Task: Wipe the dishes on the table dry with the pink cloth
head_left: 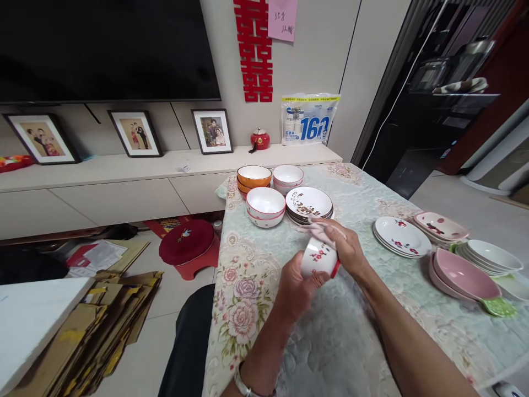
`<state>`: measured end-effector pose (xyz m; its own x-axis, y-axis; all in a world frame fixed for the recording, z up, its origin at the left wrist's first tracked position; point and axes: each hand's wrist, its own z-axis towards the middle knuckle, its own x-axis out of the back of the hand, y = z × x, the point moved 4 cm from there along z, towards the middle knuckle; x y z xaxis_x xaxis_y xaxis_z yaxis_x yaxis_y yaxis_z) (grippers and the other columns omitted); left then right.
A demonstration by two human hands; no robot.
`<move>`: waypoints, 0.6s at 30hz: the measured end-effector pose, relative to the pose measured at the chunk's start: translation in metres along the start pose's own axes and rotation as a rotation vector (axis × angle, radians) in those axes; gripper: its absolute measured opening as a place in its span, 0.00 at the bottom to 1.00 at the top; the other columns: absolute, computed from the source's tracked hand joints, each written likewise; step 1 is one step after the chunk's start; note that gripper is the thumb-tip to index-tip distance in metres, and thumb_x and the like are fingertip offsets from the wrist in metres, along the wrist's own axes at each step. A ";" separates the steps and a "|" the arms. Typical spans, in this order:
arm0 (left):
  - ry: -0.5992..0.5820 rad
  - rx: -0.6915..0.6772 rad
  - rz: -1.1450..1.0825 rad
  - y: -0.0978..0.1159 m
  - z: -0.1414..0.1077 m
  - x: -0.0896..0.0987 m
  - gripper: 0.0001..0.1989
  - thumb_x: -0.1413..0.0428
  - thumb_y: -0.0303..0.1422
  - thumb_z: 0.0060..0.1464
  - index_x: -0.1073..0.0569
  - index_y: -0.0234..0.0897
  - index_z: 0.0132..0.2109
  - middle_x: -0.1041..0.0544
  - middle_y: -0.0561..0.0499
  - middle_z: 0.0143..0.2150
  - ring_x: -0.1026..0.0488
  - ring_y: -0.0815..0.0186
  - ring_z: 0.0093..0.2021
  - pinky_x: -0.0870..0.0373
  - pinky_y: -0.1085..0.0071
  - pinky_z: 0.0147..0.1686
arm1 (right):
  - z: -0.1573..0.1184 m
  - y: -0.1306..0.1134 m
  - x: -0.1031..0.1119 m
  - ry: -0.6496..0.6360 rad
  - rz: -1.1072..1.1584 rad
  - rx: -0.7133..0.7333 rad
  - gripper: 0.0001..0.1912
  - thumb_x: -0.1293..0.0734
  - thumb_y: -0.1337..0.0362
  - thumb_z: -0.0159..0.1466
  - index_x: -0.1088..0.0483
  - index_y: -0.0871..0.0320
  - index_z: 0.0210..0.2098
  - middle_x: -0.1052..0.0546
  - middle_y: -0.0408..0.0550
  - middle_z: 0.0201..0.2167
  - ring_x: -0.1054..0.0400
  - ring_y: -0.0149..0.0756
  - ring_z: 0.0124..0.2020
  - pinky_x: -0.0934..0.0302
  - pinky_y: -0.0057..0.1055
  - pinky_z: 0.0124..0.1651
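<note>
My left hand [295, 284] is wrapped round a small white bowl [317, 259] with red flowers and a red rim, tilted on its side above the table. A pale pink cloth [320, 230] is in my right hand [347, 245], whose fingers press it against the bowl's upper side. Just beyond my hands stands a stack of white plates [309, 201] with a brown floral pattern and dark rims. To its left are stacked white bowls with red rims [265, 204]. Behind these sit orange bowls [254, 177] and more white bowls with pink rims [288, 176].
On the table's right are flowered white plates [400, 236], spotted pink-rimmed dishes [441, 226], white bowls [491, 256] and pink leaf-shaped dishes [467, 275]. A flowered cloth [243, 309] covers the table. A low cabinet [165, 171] runs behind it. A red stool [188, 242] and flattened cardboard [103, 314] are leftward.
</note>
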<state>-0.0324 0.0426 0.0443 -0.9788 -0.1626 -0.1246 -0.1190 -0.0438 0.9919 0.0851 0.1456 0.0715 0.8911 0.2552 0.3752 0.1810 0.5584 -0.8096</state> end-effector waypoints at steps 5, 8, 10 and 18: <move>-0.052 -0.015 0.208 0.001 -0.002 -0.002 0.12 0.36 0.34 0.44 0.31 0.34 0.30 0.32 0.56 0.25 0.40 0.71 0.26 0.41 0.75 0.25 | 0.002 0.019 0.008 -0.011 0.076 -0.254 0.22 0.43 0.53 0.68 0.23 0.59 0.43 0.19 0.51 0.42 0.26 0.47 0.46 0.34 0.42 0.50; -0.050 0.010 0.062 -0.001 0.001 -0.001 0.14 0.36 0.35 0.44 0.27 0.32 0.36 0.29 0.54 0.27 0.37 0.70 0.26 0.38 0.74 0.27 | -0.002 -0.008 0.003 -0.059 -0.010 0.025 0.19 0.42 0.56 0.69 0.25 0.55 0.51 0.23 0.50 0.52 0.32 0.46 0.55 0.41 0.42 0.59; -0.051 0.004 -0.020 -0.002 0.002 0.000 0.16 0.36 0.34 0.45 0.26 0.31 0.41 0.26 0.53 0.30 0.35 0.70 0.28 0.36 0.74 0.29 | -0.007 -0.026 -0.001 -0.095 -0.120 0.216 0.18 0.40 0.58 0.68 0.27 0.54 0.54 0.25 0.50 0.55 0.35 0.45 0.58 0.45 0.42 0.62; -0.059 -0.073 0.381 0.003 -0.006 -0.008 0.11 0.37 0.33 0.46 0.26 0.33 0.38 0.26 0.52 0.30 0.33 0.64 0.30 0.38 0.70 0.32 | -0.003 -0.005 0.012 -0.076 0.035 0.091 0.16 0.41 0.57 0.68 0.24 0.57 0.41 0.21 0.50 0.41 0.29 0.41 0.43 0.38 0.36 0.47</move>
<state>-0.0236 0.0382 0.0483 -0.9587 -0.1242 0.2558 0.2647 -0.0618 0.9623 0.0960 0.1438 0.0787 0.8618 0.3329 0.3827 0.1083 0.6164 -0.7799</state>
